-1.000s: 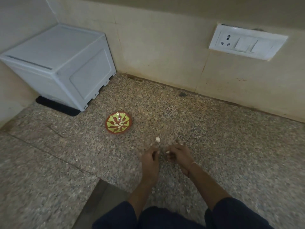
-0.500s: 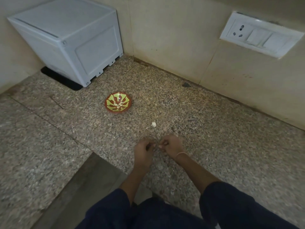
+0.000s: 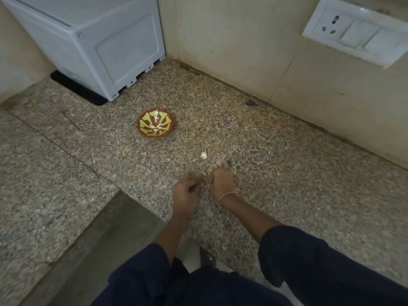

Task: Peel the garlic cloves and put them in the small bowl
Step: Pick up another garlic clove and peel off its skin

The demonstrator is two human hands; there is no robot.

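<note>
Pinching a tiny garlic clove (image 3: 204,184) between the fingertips of both hands is what's going on here, though honestly it's so small and so covered up that I can barely make it out. The left hand (image 3: 185,192) and right hand (image 3: 221,181) sit almost touching, low over the speckled granite countertop (image 3: 287,184), both with fingers curled in tight on that little bit, not spread at all. Just past the right hand, toward the wall, a loose garlic piece (image 3: 203,155) lies on the stone, clear of both hands. Further out, ahead of the left hand and a bit to its left, sits the small bowl (image 3: 143,120), red-brown with a yellow-green pattern, upright, with a few pale peeled cloves (image 3: 155,128) in the bottom. There's a thin thread band (image 3: 228,193) on the right wrist, and both arms come out of dark blue sleeves (image 3: 309,257). Way beyond the bowl, in the corner, there's a white plastic box (image 3: 99,40) on a black mat (image 3: 77,90). High on the wall far beyond the right hand is a white switch plate (image 3: 357,34) with a socket.
</note>
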